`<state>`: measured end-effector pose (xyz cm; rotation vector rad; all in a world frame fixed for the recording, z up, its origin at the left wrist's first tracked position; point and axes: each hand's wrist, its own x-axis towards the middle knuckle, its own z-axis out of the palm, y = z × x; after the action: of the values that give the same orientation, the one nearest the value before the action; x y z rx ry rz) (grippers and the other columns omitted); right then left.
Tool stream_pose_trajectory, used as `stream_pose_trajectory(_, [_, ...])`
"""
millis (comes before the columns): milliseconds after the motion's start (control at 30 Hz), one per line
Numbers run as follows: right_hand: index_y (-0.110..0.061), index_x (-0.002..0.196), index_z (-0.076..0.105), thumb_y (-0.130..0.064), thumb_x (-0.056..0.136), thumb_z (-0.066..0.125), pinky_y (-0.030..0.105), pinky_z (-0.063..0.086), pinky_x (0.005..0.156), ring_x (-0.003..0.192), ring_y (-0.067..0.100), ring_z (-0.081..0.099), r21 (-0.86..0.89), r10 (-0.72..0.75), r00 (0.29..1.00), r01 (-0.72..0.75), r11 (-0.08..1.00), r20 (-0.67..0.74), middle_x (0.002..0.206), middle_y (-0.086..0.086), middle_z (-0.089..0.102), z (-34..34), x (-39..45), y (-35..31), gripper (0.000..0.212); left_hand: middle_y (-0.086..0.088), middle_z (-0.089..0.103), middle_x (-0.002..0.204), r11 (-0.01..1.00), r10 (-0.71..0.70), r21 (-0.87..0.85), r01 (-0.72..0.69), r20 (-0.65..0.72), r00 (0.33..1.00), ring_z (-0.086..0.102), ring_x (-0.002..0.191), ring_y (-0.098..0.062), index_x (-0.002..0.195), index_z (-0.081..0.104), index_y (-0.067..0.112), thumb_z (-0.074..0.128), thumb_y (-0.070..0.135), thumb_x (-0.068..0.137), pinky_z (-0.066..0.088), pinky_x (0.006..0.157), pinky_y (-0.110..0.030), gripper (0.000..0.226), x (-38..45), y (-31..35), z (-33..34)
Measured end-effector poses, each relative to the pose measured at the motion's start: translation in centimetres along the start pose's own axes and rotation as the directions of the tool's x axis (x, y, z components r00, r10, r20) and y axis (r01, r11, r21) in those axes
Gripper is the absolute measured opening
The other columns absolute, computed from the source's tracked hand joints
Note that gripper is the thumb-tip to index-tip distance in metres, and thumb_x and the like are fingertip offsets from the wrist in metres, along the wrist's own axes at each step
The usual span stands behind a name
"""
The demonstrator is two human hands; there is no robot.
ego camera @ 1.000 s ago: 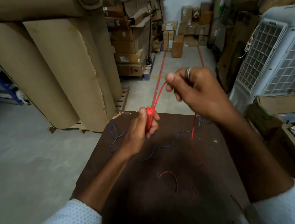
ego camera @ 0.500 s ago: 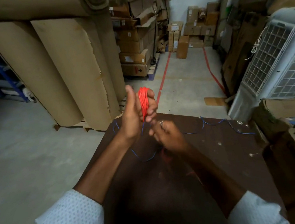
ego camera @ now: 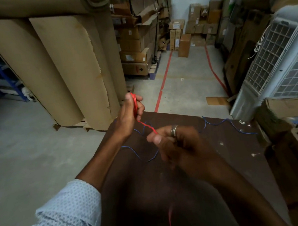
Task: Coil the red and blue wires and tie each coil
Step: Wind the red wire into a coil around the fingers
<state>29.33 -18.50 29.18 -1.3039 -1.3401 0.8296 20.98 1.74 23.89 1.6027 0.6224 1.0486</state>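
My left hand point(ego camera: 129, 114) is raised over the far edge of the dark brown table point(ego camera: 237, 159), fingers closed around a small coil of red wire point(ego camera: 135, 103). A loose red strand runs from the coil down to my right hand point(ego camera: 175, 143), which pinches it between thumb and fingers; the rest of the strand hangs blurred below, near the table's front. The blue wire point(ego camera: 217, 124) lies uncoiled in loose waves across the far part of the table, partly hidden behind both hands.
Tall rolls of brown cardboard point(ego camera: 66, 66) stand to the left on a pallet. Stacked cartons point(ego camera: 135, 42) line the aisle beyond. A white air cooler point(ego camera: 274, 58) and open boxes point(ego camera: 290, 107) crowd the right side. Red floor tape point(ego camera: 163, 83) marks the concrete aisle.
My right hand dropped from high at the right to low in front of the coil, and now draws the red strand down and to the right. My left hand rose with the coil.
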Motion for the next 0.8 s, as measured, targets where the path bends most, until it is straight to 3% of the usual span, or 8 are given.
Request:
stream_pose_trajectory(100, [0.009,0.087,0.07,-0.023,0.095,0.057,0.011,0.037,0.047,0.047,0.001,0.048,-0.12,-0.097,0.995,0.094,0.988,-0.025,0.054,-0.004,0.057,-2.2,0.9,-2.5,0.034,-0.007,0.047,0.065,0.999,-0.01,0.048,0.007,0.068,0.998,0.041,0.057,-0.021,0.103,0.055,0.004,0.017,0.059,0.097,0.036,0.055,-0.028,0.067,-1.1,-0.1,0.6])
stream_pose_trajectory(267, [-0.009,0.087,0.073,-0.024,0.1,0.06,0.01,0.034,0.047,0.043,-0.001,0.049,-0.428,-0.246,0.937,0.121,0.895,-0.249,0.063,0.0,0.066,-6.6,5.2,-4.7,0.023,-0.013,0.042,0.063,0.997,-0.009,0.078,-0.01,0.248,0.969,0.038,0.055,-0.019,0.098,0.055,0.003,0.007,0.05,0.102,0.034,0.056,-0.028,0.068,-3.6,1.4,1.5])
stream_pose_trajectory(367, [-0.01,0.087,0.073,-0.028,0.099,0.059,0.014,0.038,0.049,0.047,-0.001,0.051,-0.518,-0.312,0.893,0.108,0.848,-0.324,0.067,0.0,0.069,-8.2,8.6,-3.2,0.025,-0.006,0.042,0.059,1.0,0.003,-0.021,0.004,0.349,0.937,0.036,0.052,-0.018,0.096,0.056,0.009,0.013,0.073,0.094,0.034,0.055,-0.03,0.077,-5.2,1.8,2.3])
stream_pose_trajectory(500, [-0.01,0.084,0.073,-0.027,0.096,0.062,0.023,0.038,0.052,0.047,-0.002,0.049,-0.474,-0.258,0.893,0.058,0.879,-0.37,0.066,0.004,0.069,-9.1,12.2,2.2,0.024,0.0,0.038,0.057,0.985,0.038,-0.171,0.036,0.407,0.913,0.032,0.048,-0.015,0.092,0.055,0.016,0.021,0.081,0.088,0.031,0.051,-0.028,0.073,-6.0,3.0,2.9])
stream_pose_trajectory(600, [-0.019,0.079,0.071,-0.025,0.096,0.06,0.027,0.044,0.06,0.055,-0.003,0.054,-0.389,-0.178,0.918,0.029,0.921,-0.354,0.064,-0.008,0.064,-7.3,12.1,7.5,0.021,0.0,0.037,0.056,0.957,0.06,-0.285,0.06,0.392,0.918,0.03,0.046,-0.012,0.092,0.05,0.012,0.02,0.077,0.086,0.029,0.049,-0.026,0.072,-5.2,4.4,2.6])
stream_pose_trajectory(667, [-0.027,0.078,0.066,-0.024,0.1,0.056,0.027,0.043,0.061,0.056,-0.002,0.053,-0.341,-0.134,0.938,0.018,0.94,-0.32,0.059,-0.016,0.06,-4.6,10.7,10.5,0.024,-0.002,0.036,0.057,0.939,0.058,-0.337,0.07,0.354,0.933,0.03,0.044,-0.011,0.092,0.048,0.011,0.015,0.072,0.087,0.03,0.047,-0.022,0.07,-4.4,5.1,2.2])
stream_pose_trajectory(800, [-0.024,0.082,0.062,-0.033,0.104,0.046,0.03,0.04,0.06,0.055,0.0,0.047,-0.268,-0.05,0.968,-0.019,0.963,-0.248,0.059,-0.016,0.054,0.7,6.9,14.0,0.028,0.0,0.037,0.056,0.875,0.039,-0.479,0.066,0.206,0.978,0.031,0.043,-0.011,0.089,0.048,0.011,0.002,0.063,0.095,0.032,0.045,-0.021,0.07,-2.3,5.0,1.0])
